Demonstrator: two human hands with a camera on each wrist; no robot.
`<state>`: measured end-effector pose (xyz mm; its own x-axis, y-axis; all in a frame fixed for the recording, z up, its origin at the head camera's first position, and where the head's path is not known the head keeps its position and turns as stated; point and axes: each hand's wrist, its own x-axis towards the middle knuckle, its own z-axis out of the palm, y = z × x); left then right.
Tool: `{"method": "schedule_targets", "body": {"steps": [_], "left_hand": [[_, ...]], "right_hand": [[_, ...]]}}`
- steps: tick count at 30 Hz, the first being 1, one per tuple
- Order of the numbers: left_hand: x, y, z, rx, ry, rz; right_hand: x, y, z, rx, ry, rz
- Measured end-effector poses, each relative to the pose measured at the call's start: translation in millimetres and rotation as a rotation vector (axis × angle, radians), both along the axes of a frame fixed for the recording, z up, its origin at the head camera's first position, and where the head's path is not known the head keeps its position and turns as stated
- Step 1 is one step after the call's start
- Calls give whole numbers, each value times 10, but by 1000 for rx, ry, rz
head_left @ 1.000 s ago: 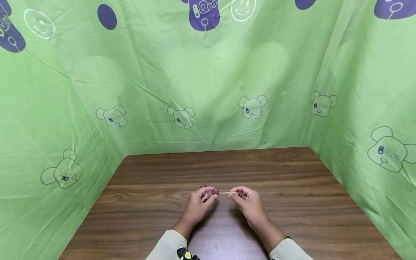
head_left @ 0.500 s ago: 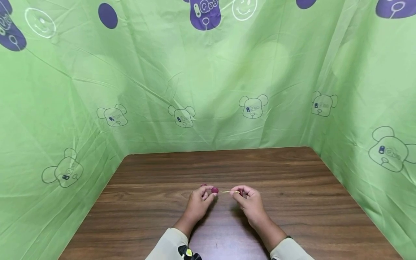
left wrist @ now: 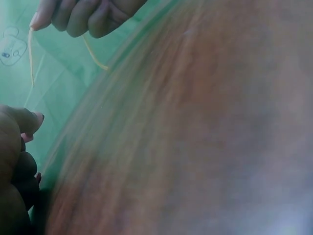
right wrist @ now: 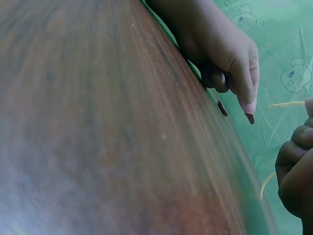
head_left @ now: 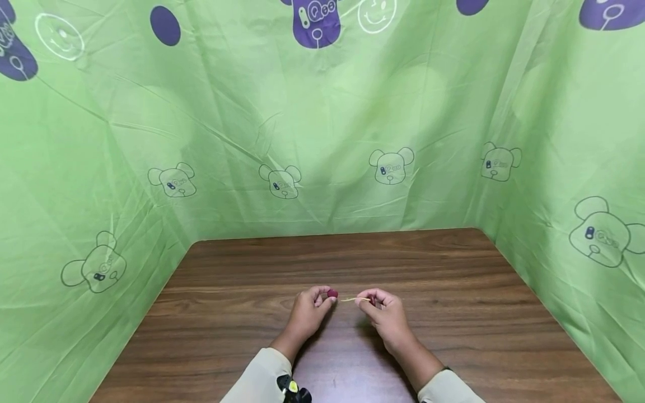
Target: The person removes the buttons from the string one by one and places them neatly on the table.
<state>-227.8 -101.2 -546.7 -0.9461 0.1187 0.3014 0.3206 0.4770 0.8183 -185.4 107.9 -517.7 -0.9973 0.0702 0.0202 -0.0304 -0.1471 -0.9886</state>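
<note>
Between its thumb and index finger my left hand (head_left: 305,313) pinches a flat dark red disc (head_left: 332,293), much like a button. Edge-on, that disc (right wrist: 250,118) looks thin in the right wrist view, where a second dark red piece (right wrist: 223,108) shows beside the curled fingers; whether they hold it, I cannot tell. My right hand (head_left: 387,319) pinches a thin yellow string (head_left: 349,299), its free end pointing at the disc across a small gap. More of the string (left wrist: 95,53) hangs below that hand in the left wrist view. Something dark red (head_left: 372,300) shows by the right fingers.
Both hands are above a brown wood-grain table (head_left: 242,268). Green printed fabric (head_left: 332,207) walls off the back and both sides. A black and yellow device (head_left: 292,387) sits at the left sleeve.
The disc and the string's end, touching a second ago, are now slightly apart. My left hand has tilted the disc, and the second dark red piece behind its fingers has gone from the head view.
</note>
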Motion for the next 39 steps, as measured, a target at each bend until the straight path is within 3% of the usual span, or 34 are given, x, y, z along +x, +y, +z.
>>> {"method": "schedule_targets", "body": {"steps": [9, 16, 30, 39], "left_hand": [[-102, 27, 24, -11, -60, -7], [-143, 72, 39, -92, -80, 13], [-179, 206, 78, -298, -62, 139], [-167, 252, 100, -297, -90, 198]], "right_hand": [[-10, 13, -11, -9, -12, 8], [0, 15, -13, -24, -17, 18], [-6, 31, -1, -12, -24, 17], [-1, 42, 6, -47, -32, 32]]}}
